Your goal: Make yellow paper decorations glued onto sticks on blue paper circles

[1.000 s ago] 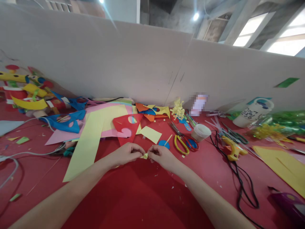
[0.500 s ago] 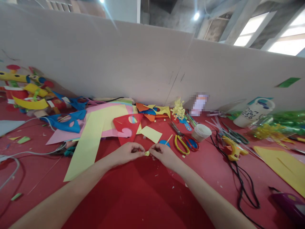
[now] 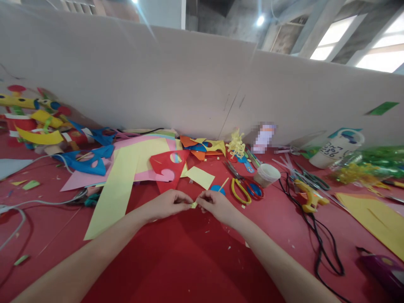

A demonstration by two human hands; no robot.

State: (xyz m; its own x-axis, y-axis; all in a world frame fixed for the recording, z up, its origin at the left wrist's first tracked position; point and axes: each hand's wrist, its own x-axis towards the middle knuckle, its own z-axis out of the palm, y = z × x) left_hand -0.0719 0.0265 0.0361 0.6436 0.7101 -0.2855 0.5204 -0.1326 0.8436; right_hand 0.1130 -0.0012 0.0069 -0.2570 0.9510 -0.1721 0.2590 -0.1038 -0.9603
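Between my two hands is a small piece of yellow paper, pinched from both sides at the fingertips. My left hand is closed on its left end, thumb below the curled fingers. From the other side my right hand grips it between thumb and fingers, partly hiding it. Just behind the hands lie a red cut-out sheet with holes, a pale yellow paper rectangle and a blue disc with a thin stick across it.
Scissors with yellow and red handles lie beside a white cup. A yellow glue gun trails a black cord on the right. Left are a long yellow paper strip and a blue mask. A white partition stands behind.
The small yellow paper has shifted and turned slightly between my fingertips. Both hands stay in almost the same place, and the things on the table have not moved.
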